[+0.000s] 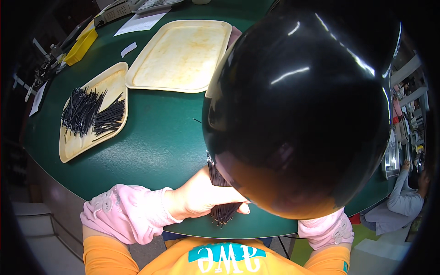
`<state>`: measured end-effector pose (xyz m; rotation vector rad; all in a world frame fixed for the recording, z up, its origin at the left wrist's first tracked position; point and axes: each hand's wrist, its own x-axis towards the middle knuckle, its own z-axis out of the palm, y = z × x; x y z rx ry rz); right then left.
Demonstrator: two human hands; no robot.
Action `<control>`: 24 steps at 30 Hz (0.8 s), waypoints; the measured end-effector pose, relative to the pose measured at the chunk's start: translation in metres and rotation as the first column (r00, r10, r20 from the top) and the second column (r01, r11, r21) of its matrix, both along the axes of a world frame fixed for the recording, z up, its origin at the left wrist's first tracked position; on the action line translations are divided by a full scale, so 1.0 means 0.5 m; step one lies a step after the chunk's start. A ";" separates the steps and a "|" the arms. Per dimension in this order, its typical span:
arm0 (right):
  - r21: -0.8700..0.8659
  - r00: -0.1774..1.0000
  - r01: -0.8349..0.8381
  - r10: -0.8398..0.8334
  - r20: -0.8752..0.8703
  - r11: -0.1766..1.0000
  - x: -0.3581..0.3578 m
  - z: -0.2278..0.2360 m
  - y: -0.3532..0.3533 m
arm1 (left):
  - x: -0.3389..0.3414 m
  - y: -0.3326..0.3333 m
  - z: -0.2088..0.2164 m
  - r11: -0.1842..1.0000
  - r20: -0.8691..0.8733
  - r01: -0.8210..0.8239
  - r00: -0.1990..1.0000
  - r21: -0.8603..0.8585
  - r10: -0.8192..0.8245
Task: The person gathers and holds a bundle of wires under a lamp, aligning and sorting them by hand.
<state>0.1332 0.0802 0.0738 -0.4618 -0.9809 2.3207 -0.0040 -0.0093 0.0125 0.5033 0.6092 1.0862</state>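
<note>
Running near to far, a wire bundle [217, 178] fills the left grip [200, 196]; right grip hidden, can't tell.

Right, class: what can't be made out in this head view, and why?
Right hand: hidden in the head view by the black dome.
Bundle of black strands: head view; partly covered by the left hand and dome.
Strands on the left tray: head view; too small and tangled to count.
White container: head view; cut off by the top edge.
</note>
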 end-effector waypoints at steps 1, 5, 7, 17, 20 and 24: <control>-0.003 1.000 0.006 -0.006 -0.002 1.000 0.001 0.000 0.002 | 0.000 0.001 -0.001 1.000 0.046 -0.005 0.999 0.005 0.005; -0.002 1.000 0.014 -0.014 -0.007 1.000 -0.001 0.000 0.006 | -0.004 -0.004 -0.016 0.999 0.090 0.028 0.996 -0.042 -0.025; -0.005 1.000 0.013 -0.013 -0.005 1.000 0.003 0.000 0.006 | -0.004 -0.003 -0.017 0.997 0.110 0.068 0.992 -0.040 -0.064; 0.001 1.000 -0.012 0.012 0.007 1.000 0.001 0.000 0.001 | 0.003 -0.004 -0.007 1.000 -0.002 -0.011 1.000 0.018 0.011; -0.007 1.000 -0.005 0.005 0.005 1.000 -0.001 -0.002 0.004 | 0.003 -0.004 -0.010 1.000 -0.010 0.012 1.000 0.018 -0.012; -0.004 1.000 -0.018 0.018 0.010 1.000 0.000 0.001 0.002 | 0.004 -0.005 -0.004 1.000 -0.057 0.025 0.998 -0.012 -0.026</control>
